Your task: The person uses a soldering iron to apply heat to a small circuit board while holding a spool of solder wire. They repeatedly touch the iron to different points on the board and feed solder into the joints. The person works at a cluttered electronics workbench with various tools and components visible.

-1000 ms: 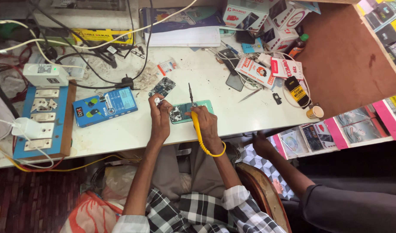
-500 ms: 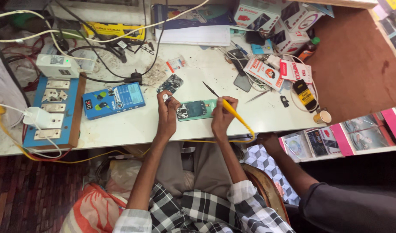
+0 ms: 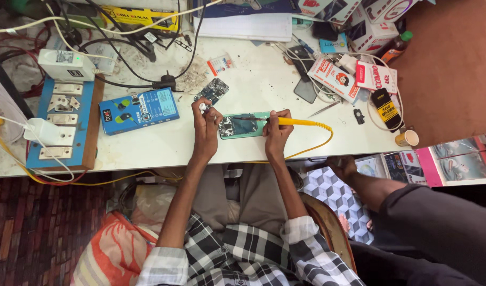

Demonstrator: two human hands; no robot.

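Nearest the camera sits the person in a black-and-white checked shirt (image 3: 243,254), both forearms reaching up to the edge of the white workbench (image 3: 264,90). At about four o'clock from them, another person's arm (image 3: 370,182) lies beside the chair.

The left hand (image 3: 206,127) is curled, its fingertips pinching down at the left end of an opened teal phone (image 3: 244,125), which lies flat near the bench's front edge, between the two hands. The right hand (image 3: 277,135) is closed around the yellow handle of a soldering iron (image 3: 298,122); the iron lies almost level, its dark tip pointing to nine o'clock over the phone's exposed inside. Its yellow cord loops off to three o'clock and back under the wrist.

Just past the left hand, at eleven o'clock from the phone, rests a small circuit board (image 3: 212,91). At nine o'clock lies a blue box (image 3: 139,110), and farther left a blue switchboard (image 3: 60,124) with sockets. Farther back, at two o'clock, red-and-white cartons (image 3: 335,79) crowd together, with black cables (image 3: 142,63) tangled toward twelve.
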